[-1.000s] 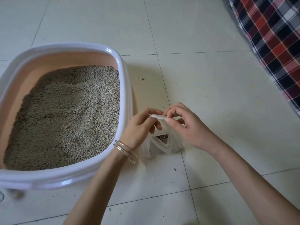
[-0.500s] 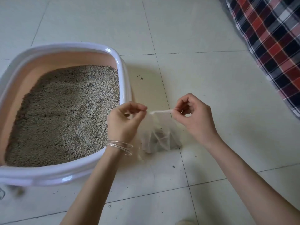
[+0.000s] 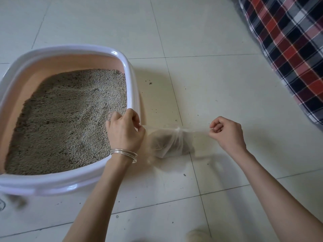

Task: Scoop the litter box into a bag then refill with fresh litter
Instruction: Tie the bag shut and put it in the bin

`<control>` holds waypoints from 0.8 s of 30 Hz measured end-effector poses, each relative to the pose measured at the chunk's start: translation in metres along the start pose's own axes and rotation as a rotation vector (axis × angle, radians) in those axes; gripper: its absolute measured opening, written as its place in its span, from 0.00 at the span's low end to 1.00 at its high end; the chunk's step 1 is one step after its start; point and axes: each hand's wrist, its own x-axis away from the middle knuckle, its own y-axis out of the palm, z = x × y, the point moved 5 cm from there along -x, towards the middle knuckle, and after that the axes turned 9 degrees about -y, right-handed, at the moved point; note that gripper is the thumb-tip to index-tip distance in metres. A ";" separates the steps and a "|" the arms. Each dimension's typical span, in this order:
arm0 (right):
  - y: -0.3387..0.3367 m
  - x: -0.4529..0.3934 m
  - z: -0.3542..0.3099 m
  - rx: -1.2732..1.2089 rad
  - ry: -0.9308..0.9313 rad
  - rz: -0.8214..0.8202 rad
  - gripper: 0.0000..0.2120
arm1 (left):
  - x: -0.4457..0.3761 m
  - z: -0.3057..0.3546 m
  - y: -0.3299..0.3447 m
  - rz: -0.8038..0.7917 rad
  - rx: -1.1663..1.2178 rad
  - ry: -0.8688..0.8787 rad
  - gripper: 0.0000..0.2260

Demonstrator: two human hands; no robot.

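A white-rimmed litter box (image 3: 130,81) with a peach inner wall sits on the tiled floor at the left, holding grey litter (image 3: 70,116). Just right of it lies a small clear plastic bag (image 3: 167,144) with dark scooped clumps inside. Its top is drawn into a knot, with the two ends stretched sideways. My left hand (image 3: 125,131), bangles on the wrist, pinches the left end beside the box rim. My right hand (image 3: 227,133) pinches the right end, pulled out to the right.
A red, black and white plaid cloth (image 3: 286,49) covers the floor at the upper right. Scattered litter grains (image 3: 150,83) dot the pale tiles around the box and bag. Open tile lies beyond the bag and toward me.
My hands were together at the bag's top; they have moved apart, left toward the box and right outward, pulling the two ends taut so the bag's neck is cinched.
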 end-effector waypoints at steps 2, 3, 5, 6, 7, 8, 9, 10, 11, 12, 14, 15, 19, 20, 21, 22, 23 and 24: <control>0.005 0.001 0.007 0.019 0.075 -0.031 0.07 | 0.003 0.002 0.005 -0.012 -0.042 0.002 0.08; 0.007 0.000 0.007 0.040 0.099 -0.052 0.07 | 0.005 0.003 0.006 -0.005 -0.064 0.009 0.07; 0.006 -0.002 -0.001 0.104 0.098 -0.092 0.06 | 0.005 0.005 0.003 0.025 -0.097 0.032 0.06; 0.001 -0.004 -0.007 0.108 0.078 -0.099 0.06 | 0.004 0.008 -0.001 0.035 -0.088 0.042 0.06; -0.006 -0.006 -0.017 0.066 0.050 -0.103 0.05 | 0.001 0.011 -0.005 0.027 -0.046 0.046 0.06; -0.014 -0.007 -0.029 -0.015 0.012 -0.114 0.05 | -0.001 0.017 -0.009 -0.008 0.027 0.047 0.06; -0.021 -0.007 -0.043 -0.109 -0.046 -0.131 0.05 | -0.004 0.026 -0.013 -0.063 0.119 0.059 0.07; -0.028 -0.007 -0.060 -0.179 -0.125 -0.157 0.04 | -0.006 0.037 -0.017 -0.124 0.214 0.081 0.07; -0.032 -0.006 -0.077 -0.215 -0.211 -0.188 0.04 | -0.007 0.050 -0.019 -0.183 0.297 0.108 0.08; -0.034 -0.005 -0.091 -0.239 -0.286 -0.213 0.05 | -0.007 0.063 -0.021 -0.233 0.357 0.131 0.10; -0.033 0.000 -0.112 -0.305 -0.354 -0.245 0.06 | -0.006 0.084 -0.023 -0.300 0.415 0.177 0.15; -0.031 0.001 -0.117 -0.347 -0.348 -0.257 0.06 | -0.005 0.092 -0.023 -0.317 0.423 0.200 0.16; -0.031 0.001 -0.116 -0.476 -0.273 -0.254 0.04 | -0.009 0.099 -0.027 -0.367 0.479 0.210 0.16; -0.033 0.000 -0.114 -0.508 -0.257 -0.246 0.04 | -0.010 0.100 -0.027 -0.394 0.500 0.203 0.16; -0.036 -0.001 -0.113 -0.541 -0.242 -0.240 0.05 | -0.011 0.102 -0.029 -0.420 0.511 0.201 0.16; -0.038 -0.002 -0.114 -0.580 -0.225 -0.234 0.05 | -0.011 0.105 -0.030 -0.442 0.507 0.204 0.15; -0.040 -0.004 -0.115 -0.623 -0.208 -0.229 0.06 | -0.012 0.109 -0.032 -0.459 0.504 0.209 0.14; -0.043 -0.005 -0.119 -0.660 -0.192 -0.226 0.06 | -0.013 0.114 -0.035 -0.472 0.502 0.214 0.13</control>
